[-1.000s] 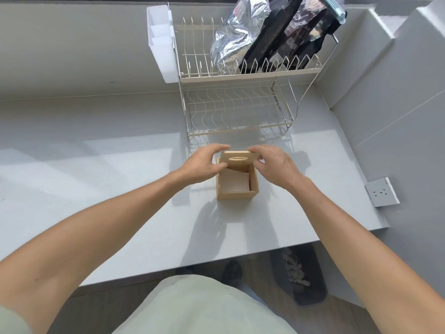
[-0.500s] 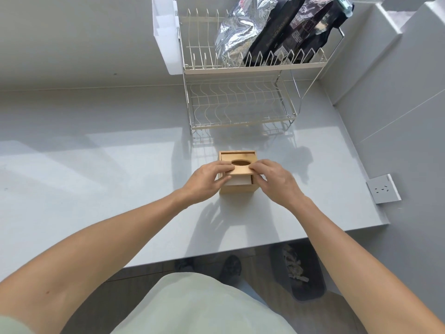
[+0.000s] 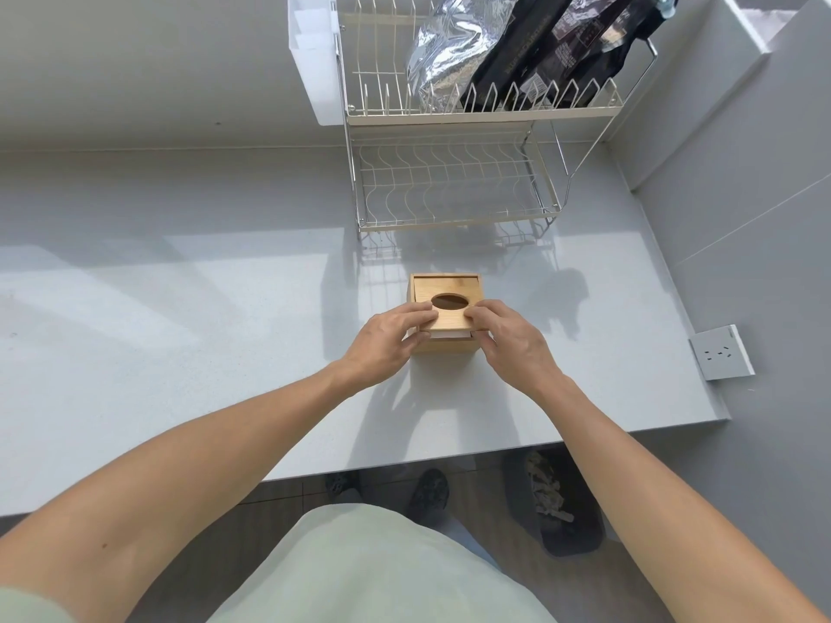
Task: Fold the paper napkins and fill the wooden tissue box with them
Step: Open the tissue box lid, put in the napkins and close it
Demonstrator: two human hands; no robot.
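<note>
Grey countertop (image 3: 180, 335) – dish rack (image 3: 454, 173) behind | both hands clamped on tissue box lid (image 3: 449, 308)

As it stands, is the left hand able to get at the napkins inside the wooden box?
Probably not. The lid covers nearly all of the wooden box; only a white strip of napkins shows at the near edge. The left hand and right hand both pinch that lid.

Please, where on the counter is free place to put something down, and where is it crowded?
Free: the wide bare counter left of the wooden tissue box, and the strip between the box and the wall socket on the right. Crowded: behind the box, where the dish rack stands, and at the box, where the left hand and right hand hold its lid.
</note>
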